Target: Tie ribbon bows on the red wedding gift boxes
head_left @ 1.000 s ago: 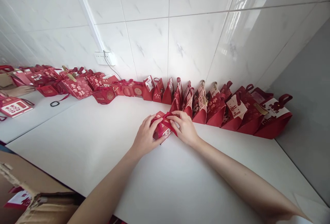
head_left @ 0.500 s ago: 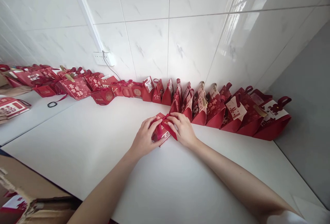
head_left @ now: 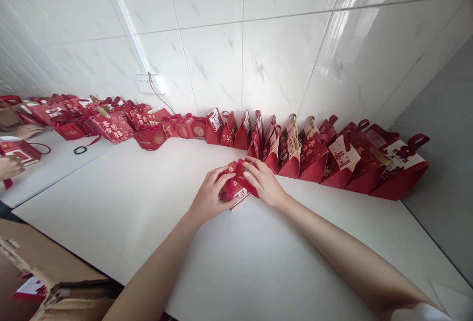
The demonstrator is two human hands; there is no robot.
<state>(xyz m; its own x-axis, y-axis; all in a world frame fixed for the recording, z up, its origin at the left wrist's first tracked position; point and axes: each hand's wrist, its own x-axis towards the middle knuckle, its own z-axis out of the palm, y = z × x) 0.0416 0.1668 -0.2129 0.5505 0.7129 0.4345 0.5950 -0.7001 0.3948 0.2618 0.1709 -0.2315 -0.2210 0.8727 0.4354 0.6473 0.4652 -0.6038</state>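
In front of me on the white table (head_left: pixel 166 193) lies a small red gift box (head_left: pixel 241 197) with white and gold lettering. A shiny dark red ribbon (head_left: pixel 229 189) runs over it and gathers into a bow or knot near the top. My left hand (head_left: pixel 209 195) is curled round the box's left side, its thumb along the lower edge and its fingertips at the ribbon. From the right, my right hand (head_left: pixel 269 185) has its fingers bent over the ribbon and the box's right side. The fingers partly hide the knot.
Red gift boxes (head_left: pixel 342 156) with ribbon handles line the tiled wall, several on the right and more on the left (head_left: pixel 113 126). A co-worker's hands (head_left: pixel 11 166) hold a red box at far left. An open cardboard box (head_left: pixel 70 262) stands at lower left, below a wall socket (head_left: pixel 151 83).
My fingers have shifted slightly at the ribbon; the box stays in place. The view has turned a little to the left. At far left, the co-worker's box now shows more upright.
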